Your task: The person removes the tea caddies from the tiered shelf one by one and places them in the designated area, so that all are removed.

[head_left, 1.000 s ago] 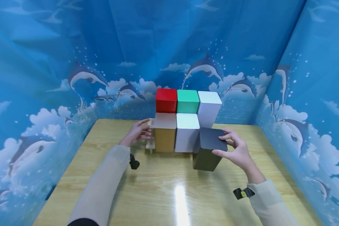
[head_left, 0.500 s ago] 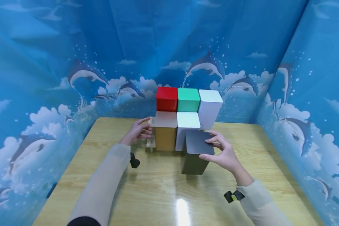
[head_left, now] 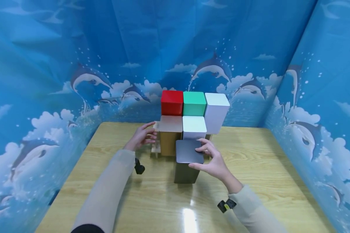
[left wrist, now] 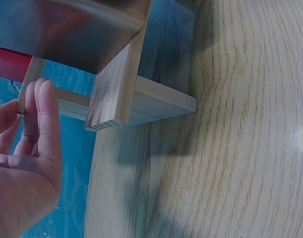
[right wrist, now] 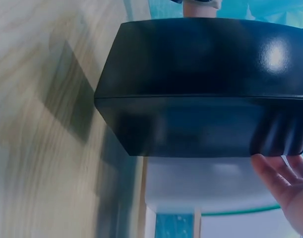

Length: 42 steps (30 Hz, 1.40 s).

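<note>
My right hand (head_left: 214, 163) holds a tall black box (head_left: 188, 173) by its upper right part, thumb at the front and fingers at the back. The box is upright in front of the rack, overlapping the front white box (head_left: 194, 123) in the head view. In the right wrist view, the black box (right wrist: 201, 64) fills the middle, its shadow lying beside it on the table. My left hand (head_left: 142, 137) grips the left end of a wooden rack (head_left: 156, 147). Thumb and fingers lie on either side of a wooden strip in the left wrist view. A brown box (head_left: 170, 142) stands on the rack.
Behind the front boxes, a higher row holds a red box (head_left: 172, 103), a green box (head_left: 194, 104) and another white box (head_left: 216, 113). A wooden table (head_left: 151, 200) lies beneath. Blue dolphin-print curtains (head_left: 163, 42) enclose the back and sides.
My right hand has carried the black box leftward and slightly toward me, from the rack's right end to in front of the white box. The left hand has stayed at the rack.
</note>
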### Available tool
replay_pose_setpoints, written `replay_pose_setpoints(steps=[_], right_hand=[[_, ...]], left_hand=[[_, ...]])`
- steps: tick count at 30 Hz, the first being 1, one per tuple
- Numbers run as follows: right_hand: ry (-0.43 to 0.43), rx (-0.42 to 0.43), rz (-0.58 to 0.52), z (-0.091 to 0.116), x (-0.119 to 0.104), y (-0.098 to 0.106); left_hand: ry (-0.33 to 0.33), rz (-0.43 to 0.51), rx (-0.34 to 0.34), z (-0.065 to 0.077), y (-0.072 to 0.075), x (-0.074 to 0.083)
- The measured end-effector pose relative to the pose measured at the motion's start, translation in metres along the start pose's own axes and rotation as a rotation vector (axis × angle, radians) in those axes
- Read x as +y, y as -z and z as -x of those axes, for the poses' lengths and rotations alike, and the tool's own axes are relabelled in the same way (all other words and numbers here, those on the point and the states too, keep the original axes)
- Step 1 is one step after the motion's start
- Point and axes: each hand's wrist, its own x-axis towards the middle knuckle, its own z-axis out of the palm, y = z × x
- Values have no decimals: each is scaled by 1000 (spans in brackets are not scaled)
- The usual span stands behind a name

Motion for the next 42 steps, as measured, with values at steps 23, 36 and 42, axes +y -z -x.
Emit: replay_pose_setpoints(steps=[23, 36, 42], right_hand=[[3, -17, -42, -9, 1, -61], [53, 0, -24, -18, 40, -97], [92, 13, -14, -17, 42, -103]], left_hand=[[-60, -42, 72, -12, 1, -15], [-59, -59, 81, -13, 2, -15], [-52, -66, 86, -14, 1, -16]])
